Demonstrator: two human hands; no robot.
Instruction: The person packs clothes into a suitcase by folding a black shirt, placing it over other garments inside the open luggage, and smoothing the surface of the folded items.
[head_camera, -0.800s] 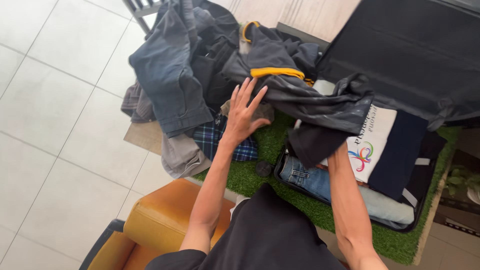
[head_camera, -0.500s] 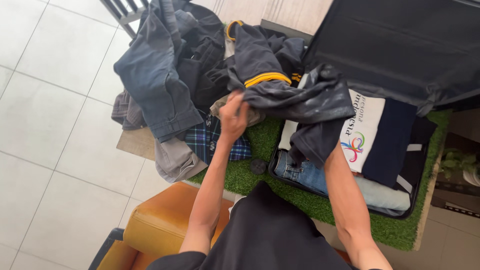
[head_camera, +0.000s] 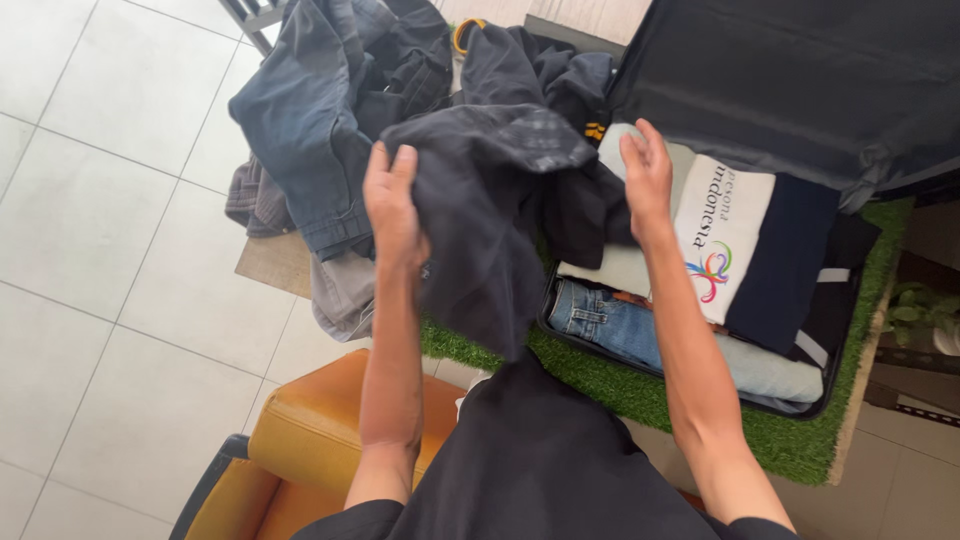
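since folded clothes already fill much of the open suitcase (head_camera: 845, 380), with jeans (head_camera: 610, 328) nearest, then a white printed shirt (head_camera: 725, 235) and navy pieces beside it, the packing looks partly done, while a loose heap of clothes (head_camera: 310, 110) farther left is still unsorted. the left hand (head_camera: 392, 205) grips one edge of a dark grey shirt (head_camera: 480, 220), fingers curled into the cloth; the right hand (head_camera: 648, 175) holds the other side, fingers loosely bent, the shirt hanging between them over the suitcase's near corner.
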